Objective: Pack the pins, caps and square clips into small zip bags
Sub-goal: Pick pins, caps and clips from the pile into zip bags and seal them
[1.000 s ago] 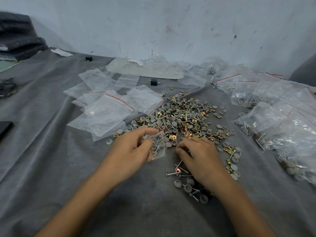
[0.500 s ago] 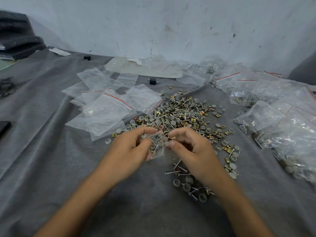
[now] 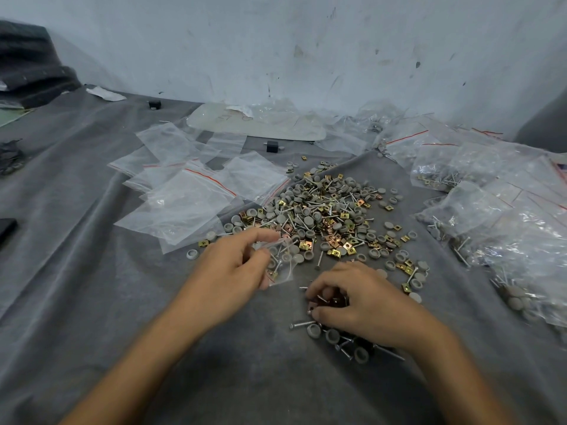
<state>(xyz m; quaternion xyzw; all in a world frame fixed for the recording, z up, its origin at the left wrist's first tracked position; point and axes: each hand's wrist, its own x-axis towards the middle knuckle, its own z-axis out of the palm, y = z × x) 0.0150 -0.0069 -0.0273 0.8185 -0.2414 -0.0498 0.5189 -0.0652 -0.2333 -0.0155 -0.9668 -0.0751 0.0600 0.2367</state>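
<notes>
A big heap [image 3: 325, 216] of grey round caps, metal pins and gold square clips lies mid-table on grey cloth. My left hand [image 3: 233, 271] pinches a small clear zip bag [image 3: 280, 262] holding a few pins and clips. My right hand [image 3: 359, 299] is lowered over a smaller near pile [image 3: 334, 335] of pins and caps, fingers curled around several pins. Its fingertips hide what exactly is pinched.
Empty zip bags [image 3: 187, 194] with red strips lie spread at left of the heap. Filled bags [image 3: 503, 216] are stacked along the right. A black block [image 3: 271, 146] and a large plastic sheet [image 3: 257, 124] lie near the wall. Dark folded material [image 3: 30, 69] sits far left.
My right hand moved from the bag's mouth down and right onto the near pile of pins. The left hand kept holding the bag in about the same place.
</notes>
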